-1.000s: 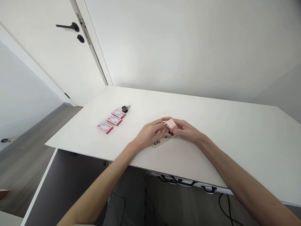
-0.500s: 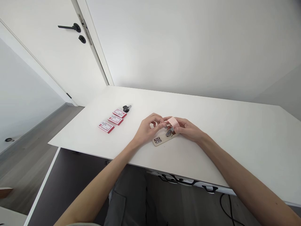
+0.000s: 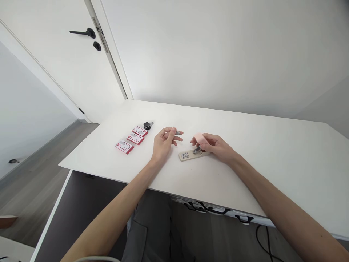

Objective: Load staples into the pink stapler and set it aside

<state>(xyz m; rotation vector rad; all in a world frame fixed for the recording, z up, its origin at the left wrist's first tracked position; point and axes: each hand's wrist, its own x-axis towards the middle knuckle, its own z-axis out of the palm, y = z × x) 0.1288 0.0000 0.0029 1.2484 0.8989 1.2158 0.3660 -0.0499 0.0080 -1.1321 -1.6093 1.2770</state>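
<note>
A stapler with a pink top (image 3: pixel 201 139) and a cream base (image 3: pixel 191 155) lies on the desk, its top raised and a metal part showing between the two. My right hand (image 3: pixel 216 145) is closed around the pink top, thumb on the near side. To the left, my left hand (image 3: pixel 166 142) pinches a small grey strip of staples (image 3: pixel 177 133) between thumb and forefinger, its other fingers loosely apart. The strip is in the air, clear of the stapler. My fingers partly hide the back end of the stapler.
Several red-and-white small boxes (image 3: pixel 124 146) lie in a row at the left of the white desk (image 3: pixel 259 163). Beyond them sits a black staple remover-like tool (image 3: pixel 147 125). A wall borders the desk's back, and a door with a black handle (image 3: pixel 83 32) stands at the left.
My left hand has moved left, away from the stapler, with the small grey strip in its fingertips. The stapler's base has turned slightly; my right hand stays on its top.
</note>
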